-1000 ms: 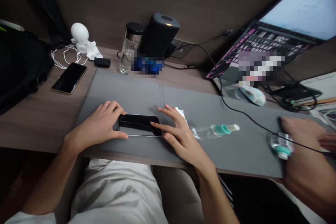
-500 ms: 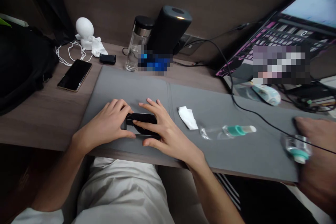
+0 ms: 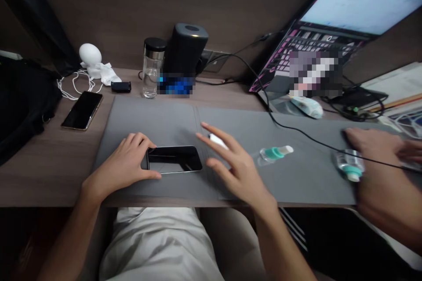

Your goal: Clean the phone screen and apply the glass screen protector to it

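A black phone (image 3: 174,159) lies flat, screen up, on the grey desk mat (image 3: 158,118). My left hand (image 3: 127,166) clasps the phone's left end between thumb and fingers. My right hand (image 3: 234,167) hovers just right of the phone with fingers spread and nothing in it. A white wipe (image 3: 217,140) peeks out behind its fingers. A small clear spray bottle with a teal collar (image 3: 274,153) lies on its side to the right.
Another person's hand (image 3: 379,171) rests at the right by a second small bottle (image 3: 349,167) and a black cable. A second phone (image 3: 81,110), white cord, glass bottle (image 3: 150,68), dark speaker (image 3: 186,49), laptop (image 3: 329,30) and black bag (image 3: 23,101) ring the mat.
My right hand has lifted off the phone's screen and moved right, over the wipe. My left hand still holds the phone's left end. The view has shifted slightly.
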Demonstrator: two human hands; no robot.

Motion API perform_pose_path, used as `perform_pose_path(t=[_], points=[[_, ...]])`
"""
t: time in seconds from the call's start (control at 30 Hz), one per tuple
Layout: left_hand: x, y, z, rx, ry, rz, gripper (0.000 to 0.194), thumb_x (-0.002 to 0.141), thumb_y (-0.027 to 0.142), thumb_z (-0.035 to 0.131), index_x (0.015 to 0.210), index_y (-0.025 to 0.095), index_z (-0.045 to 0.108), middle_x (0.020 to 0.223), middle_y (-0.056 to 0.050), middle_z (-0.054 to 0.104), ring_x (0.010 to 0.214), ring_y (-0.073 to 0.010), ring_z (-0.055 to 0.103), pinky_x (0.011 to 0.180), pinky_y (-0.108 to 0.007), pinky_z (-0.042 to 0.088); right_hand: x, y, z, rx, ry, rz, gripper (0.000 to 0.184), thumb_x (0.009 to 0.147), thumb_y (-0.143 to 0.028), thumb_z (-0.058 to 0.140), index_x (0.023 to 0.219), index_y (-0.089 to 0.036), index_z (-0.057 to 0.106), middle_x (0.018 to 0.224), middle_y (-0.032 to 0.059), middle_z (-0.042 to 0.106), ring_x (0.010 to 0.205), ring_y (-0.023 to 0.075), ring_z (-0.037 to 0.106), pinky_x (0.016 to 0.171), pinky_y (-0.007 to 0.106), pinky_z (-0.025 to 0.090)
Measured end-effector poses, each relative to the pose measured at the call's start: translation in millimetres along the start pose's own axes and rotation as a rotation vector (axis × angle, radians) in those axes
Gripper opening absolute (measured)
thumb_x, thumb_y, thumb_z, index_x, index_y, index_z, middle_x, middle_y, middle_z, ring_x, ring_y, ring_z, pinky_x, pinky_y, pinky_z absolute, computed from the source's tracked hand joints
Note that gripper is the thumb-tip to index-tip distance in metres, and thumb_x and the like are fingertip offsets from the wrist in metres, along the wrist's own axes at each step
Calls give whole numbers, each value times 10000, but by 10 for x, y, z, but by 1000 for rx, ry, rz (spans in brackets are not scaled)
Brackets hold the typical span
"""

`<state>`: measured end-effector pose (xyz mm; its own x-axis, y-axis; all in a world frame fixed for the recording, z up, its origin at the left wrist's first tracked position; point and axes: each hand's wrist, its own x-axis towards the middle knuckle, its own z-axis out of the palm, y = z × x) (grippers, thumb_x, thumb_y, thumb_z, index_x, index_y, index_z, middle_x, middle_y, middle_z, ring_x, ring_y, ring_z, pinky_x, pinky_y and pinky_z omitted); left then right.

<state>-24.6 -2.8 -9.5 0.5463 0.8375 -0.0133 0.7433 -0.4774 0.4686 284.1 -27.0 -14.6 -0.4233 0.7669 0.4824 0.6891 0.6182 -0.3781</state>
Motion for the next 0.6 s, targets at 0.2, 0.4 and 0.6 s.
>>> perform_pose_path(t=[0.2, 0.4, 0.6], points=[[-1, 7, -18, -28, -4, -39, 605, 853, 590, 850, 1281, 242, 603, 1344, -58, 586, 1284, -310, 523, 1073, -450, 477, -360, 303, 49, -415, 180, 150, 379, 1079, -299, 599, 1434, -182, 663, 1384, 164, 739, 1287, 342, 706, 1053, 525, 607], [-8, -34, -11, -27, 8, -35, 612, 866, 660, 803, 1297, 276, 599, 1366, -55, 580, 1300, -315, 519, 1081, -469, 485, -376, 405, 206, -460, 135, 159, 327, 1090, -272, 551, 1343, -155, 721, 1307, 149, 783, 1157, 319, 761, 972, 482, 627], [3, -59, -22, -22, -5, -18, 631, 886, 694, 762, 1325, 277, 586, 1387, -70, 565, 1323, -326, 502, 1106, -501, 479, -331, 500, 206, -419, 140, 183, 346, 1083, -200, 463, 1236, -179, 772, 1200, 126, 815, 1006, 299, 769, 841, 448, 611]])
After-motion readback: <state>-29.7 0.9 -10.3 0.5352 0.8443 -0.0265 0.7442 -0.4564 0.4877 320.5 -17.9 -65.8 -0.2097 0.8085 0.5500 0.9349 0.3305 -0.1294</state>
